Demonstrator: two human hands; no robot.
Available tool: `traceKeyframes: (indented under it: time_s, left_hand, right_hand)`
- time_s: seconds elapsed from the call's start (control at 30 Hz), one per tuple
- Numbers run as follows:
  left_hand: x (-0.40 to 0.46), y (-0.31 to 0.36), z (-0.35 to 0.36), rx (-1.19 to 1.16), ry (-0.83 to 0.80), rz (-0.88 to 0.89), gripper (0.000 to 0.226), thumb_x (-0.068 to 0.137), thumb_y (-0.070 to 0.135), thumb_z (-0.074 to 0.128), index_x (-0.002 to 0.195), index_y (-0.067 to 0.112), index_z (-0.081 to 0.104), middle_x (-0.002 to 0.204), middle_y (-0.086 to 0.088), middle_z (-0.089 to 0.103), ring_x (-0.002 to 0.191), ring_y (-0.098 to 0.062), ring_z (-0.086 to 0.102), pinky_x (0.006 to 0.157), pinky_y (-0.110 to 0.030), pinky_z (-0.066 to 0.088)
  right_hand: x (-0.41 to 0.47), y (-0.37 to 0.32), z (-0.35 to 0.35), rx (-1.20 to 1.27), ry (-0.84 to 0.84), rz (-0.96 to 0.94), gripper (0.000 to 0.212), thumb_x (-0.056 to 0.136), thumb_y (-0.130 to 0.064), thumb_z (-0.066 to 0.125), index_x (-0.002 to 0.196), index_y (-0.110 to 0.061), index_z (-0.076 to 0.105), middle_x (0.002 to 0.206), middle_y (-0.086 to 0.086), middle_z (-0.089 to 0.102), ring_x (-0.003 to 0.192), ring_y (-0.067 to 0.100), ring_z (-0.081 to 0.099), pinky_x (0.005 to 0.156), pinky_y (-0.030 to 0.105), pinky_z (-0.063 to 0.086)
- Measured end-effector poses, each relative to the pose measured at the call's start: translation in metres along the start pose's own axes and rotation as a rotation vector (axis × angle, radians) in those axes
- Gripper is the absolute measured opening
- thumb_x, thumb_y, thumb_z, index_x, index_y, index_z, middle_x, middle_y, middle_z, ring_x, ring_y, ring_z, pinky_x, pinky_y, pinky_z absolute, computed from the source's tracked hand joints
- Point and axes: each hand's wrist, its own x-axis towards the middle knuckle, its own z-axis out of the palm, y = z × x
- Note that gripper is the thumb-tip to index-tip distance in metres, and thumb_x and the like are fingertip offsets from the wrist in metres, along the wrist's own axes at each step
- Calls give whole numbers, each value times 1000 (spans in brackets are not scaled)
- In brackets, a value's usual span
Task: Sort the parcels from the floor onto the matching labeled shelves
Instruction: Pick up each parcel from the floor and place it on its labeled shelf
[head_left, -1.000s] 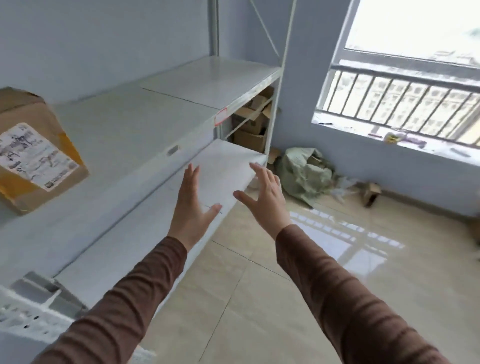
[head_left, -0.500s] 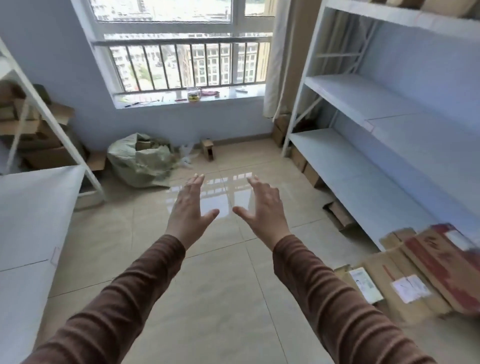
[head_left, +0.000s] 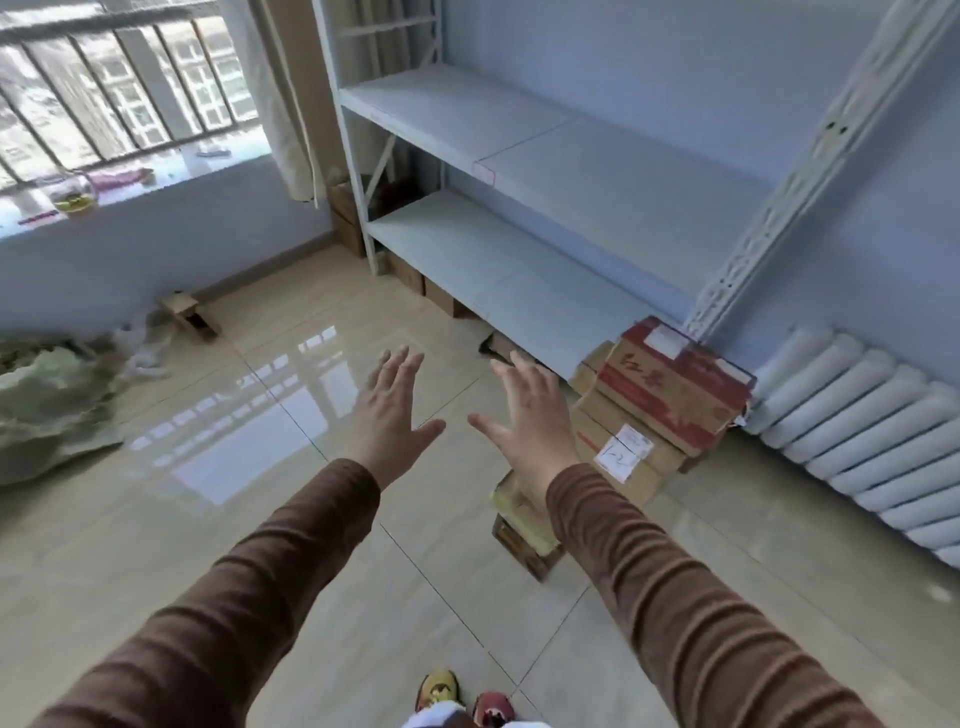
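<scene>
Both of our hands are reaching out empty over the floor (head_left: 260, 519): our left hand (head_left: 387, 415) and our right hand (head_left: 530, 415) are spreading their fingers wide, palms turned toward each other, gripping nothing. We are taking the stack of parcels (head_left: 665, 405) as our landmark. It is sitting on the floor just right of our right hand, with a red-printed carton (head_left: 675, 384) lying on top and a plain box beneath it wearing a white label (head_left: 623, 451). A smaller parcel (head_left: 519, 525) is lying on the floor near the stack, partly hidden under our right sleeve. Behind the stack the white shelves (head_left: 519, 244) are standing against the wall, and a white radiator (head_left: 857, 431) is running along the wall to the stack's right.
</scene>
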Motion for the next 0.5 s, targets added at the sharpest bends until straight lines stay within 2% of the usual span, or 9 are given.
traceKeyframes:
  time_s: [0.27,0.5]
  left_hand:
    - [60,44,52,-25,-127,113,92,90,44,73,162,21,21,171,-3,11,159,-23,-2,129,-44,11]
    - [115,108,112,-4,-193,192,91,90,44,72,162,21,20,171,-4,13,159,-24,0,129,-43,8]
  right_hand:
    - [9,67,-29,5,23,163,73,95,-57,59,157,-29,32,169,4,20,154,27,15,126,48,18]
    - [28,157,-55,0,42,249,71,97,-59,55,157,-30,31,169,2,18,153,30,15,125,49,18]
